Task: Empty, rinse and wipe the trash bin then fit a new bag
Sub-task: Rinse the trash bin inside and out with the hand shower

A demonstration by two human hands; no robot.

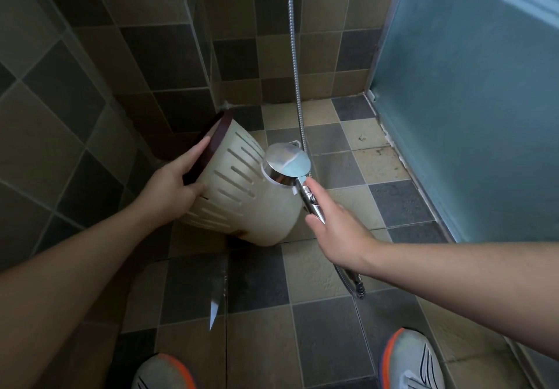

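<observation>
The trash bin point(242, 189) is tilted on its side above the tiled floor point(302, 313), grasped at its dark rim by the left hand point(172, 189). The right hand point(335, 231) grasps the shower head point(286, 163) handle, just beside the bin's base.

Muted browns, greys and chrome

The cream plastic slotted trash bin point(257, 204) has a dark maroon rim; the round shower head point(287, 162) is shiny chrome; the tiled floor point(393, 207) chequers tan and slate grey; the frosted panel point(484, 101) is teal; the grey shoes point(408, 361) carry orange trim.
</observation>
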